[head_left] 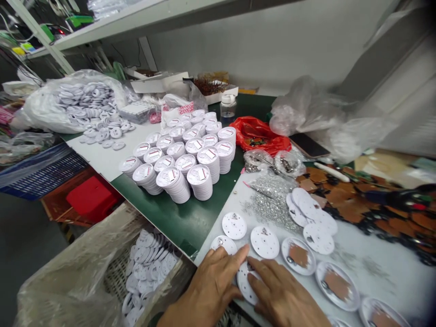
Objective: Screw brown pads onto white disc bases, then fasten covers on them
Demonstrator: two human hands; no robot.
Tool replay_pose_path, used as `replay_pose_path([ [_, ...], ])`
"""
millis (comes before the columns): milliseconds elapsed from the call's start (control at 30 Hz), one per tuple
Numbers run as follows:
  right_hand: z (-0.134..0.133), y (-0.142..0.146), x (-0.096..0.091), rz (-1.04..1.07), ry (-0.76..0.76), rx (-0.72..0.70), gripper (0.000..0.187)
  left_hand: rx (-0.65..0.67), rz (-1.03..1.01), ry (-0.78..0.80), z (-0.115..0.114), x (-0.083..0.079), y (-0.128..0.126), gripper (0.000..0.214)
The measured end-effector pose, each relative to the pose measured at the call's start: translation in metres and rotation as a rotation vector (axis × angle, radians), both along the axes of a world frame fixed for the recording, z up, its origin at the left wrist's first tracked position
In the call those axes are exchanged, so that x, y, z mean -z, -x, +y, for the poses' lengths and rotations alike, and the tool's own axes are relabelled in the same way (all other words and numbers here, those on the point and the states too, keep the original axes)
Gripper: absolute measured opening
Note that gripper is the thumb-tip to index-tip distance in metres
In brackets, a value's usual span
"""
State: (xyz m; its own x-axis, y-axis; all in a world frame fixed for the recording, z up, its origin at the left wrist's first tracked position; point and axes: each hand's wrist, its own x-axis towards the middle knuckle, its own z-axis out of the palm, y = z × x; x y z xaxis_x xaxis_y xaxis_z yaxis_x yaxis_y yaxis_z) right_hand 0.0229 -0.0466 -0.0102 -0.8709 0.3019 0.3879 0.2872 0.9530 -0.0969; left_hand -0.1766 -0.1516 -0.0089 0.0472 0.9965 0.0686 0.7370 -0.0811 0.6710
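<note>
A white round plastic disc (244, 282) with small holes lies on the pale work mat at the near edge, between my two hands. My left hand (213, 284) has its thumb and fingers closed at the disc's left side. My right hand (277, 288) grips its right side with bent fingers, covering part of the metal piece near the top. Close by are two similar discs, one farther back (234, 225) and one to the right (265, 242). Past my left fingertips, another disc (224, 245) is partly covered. Rightward, a white dish (299, 256) holds a brown board.
Stacks of white discs (177, 150) stand on the green mat. Small silvery parts (272, 200) lie behind the discs, brown boards (350, 195) at right. A red bag (260, 134), phone (309, 145) and bottle (228, 108) sit behind. A lined crate (112, 268) is lower left.
</note>
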Motion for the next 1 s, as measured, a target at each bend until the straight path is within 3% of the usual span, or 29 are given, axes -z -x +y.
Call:
replay_pose_path([
  [200,-0.005,-0.001,-0.002,-0.053,-0.077,0.034,0.020,0.014,-0.004,0.028,-0.003,0.006,0.002,0.079],
  [333,-0.013,0.003,0.010,-0.019,-0.062,0.128,0.020,0.046,-0.001,0.065,0.000,-0.004,-0.001,0.093],
  [467,-0.014,0.009,0.013,-0.011,-0.116,0.108,0.018,0.035,0.002,0.086,0.003,-0.018,-0.004,0.088],
  [600,-0.010,0.005,0.001,0.012,-0.145,0.025,0.025,0.041,-0.062,0.044,-0.006,-0.023,-0.001,0.083],
  [767,-0.010,0.000,-0.017,0.074,-0.112,-0.002,0.041,-0.137,-0.311,0.077,-0.009,-0.028,-0.004,0.057],
  [867,-0.006,-0.002,-0.026,0.160,0.122,0.024,0.045,-0.199,-0.493,0.126,-0.002,-0.032,-0.012,0.026],
  [1000,0.004,-0.004,-0.040,0.142,0.753,0.182,0.020,-0.230,-0.555,0.062,0.001,-0.035,-0.023,0.021],
])
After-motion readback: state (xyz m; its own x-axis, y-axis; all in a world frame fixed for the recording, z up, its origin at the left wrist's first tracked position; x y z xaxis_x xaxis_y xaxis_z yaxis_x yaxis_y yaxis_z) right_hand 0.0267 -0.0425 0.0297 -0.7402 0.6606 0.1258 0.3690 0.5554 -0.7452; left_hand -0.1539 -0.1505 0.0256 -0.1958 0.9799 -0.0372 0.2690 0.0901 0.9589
